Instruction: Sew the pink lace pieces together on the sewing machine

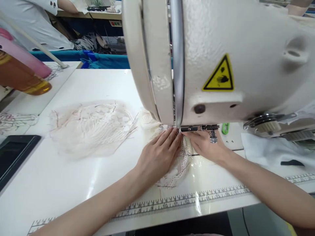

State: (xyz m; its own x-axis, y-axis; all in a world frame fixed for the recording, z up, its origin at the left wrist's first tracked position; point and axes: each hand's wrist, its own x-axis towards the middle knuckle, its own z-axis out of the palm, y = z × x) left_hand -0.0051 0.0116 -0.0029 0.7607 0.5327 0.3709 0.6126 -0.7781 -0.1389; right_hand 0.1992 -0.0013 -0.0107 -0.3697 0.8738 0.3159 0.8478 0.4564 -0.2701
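My left hand lies flat, fingers stretched out, on a piece of white lace just in front of the presser foot of a cream sewing machine. My right hand rests on the lace's right side under the machine head, its fingertips hidden by the machine. The lace trails toward me across the white table. Both hands press the lace down against the table.
A heap of sheer white lace pieces lies at the left. A dark tablet sits at the left edge, an amber bottle behind it. A ruler strip runs along the table's front edge. Another person in white sits behind.
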